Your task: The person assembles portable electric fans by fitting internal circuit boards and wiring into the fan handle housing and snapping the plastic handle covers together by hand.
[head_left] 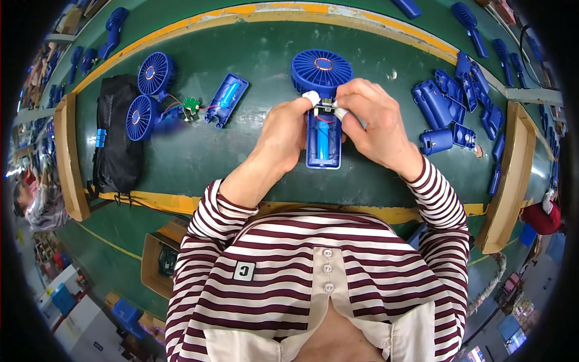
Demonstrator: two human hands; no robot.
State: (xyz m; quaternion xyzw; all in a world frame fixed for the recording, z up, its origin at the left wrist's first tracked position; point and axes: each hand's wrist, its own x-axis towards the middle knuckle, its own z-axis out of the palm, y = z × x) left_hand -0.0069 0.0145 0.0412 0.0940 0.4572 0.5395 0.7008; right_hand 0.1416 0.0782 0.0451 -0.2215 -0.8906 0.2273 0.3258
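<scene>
A blue handheld fan lies in front of me with its round fan head [322, 71] pointing away and its handle shell [310, 161] uncovered. Inside the handle sit a light-blue cylindrical battery [323, 143], a red wire and a small circuit board [327, 104] near the neck. My left hand [280, 130] grips the fan's left side, its white-covered thumb by the board. From the right, my right hand [375, 120] has its fingers bent together at the board, one fingertip also covered in white. Whether those fingers hold a small part is hidden.
Left on the green table [241, 163] are two more fan heads [155, 72], a green circuit board [191, 107], an open handle with battery [226, 101] and a black bag [117, 136]. Blue shells [435, 105] pile up right. Cardboard trays [506, 178] stand at both ends.
</scene>
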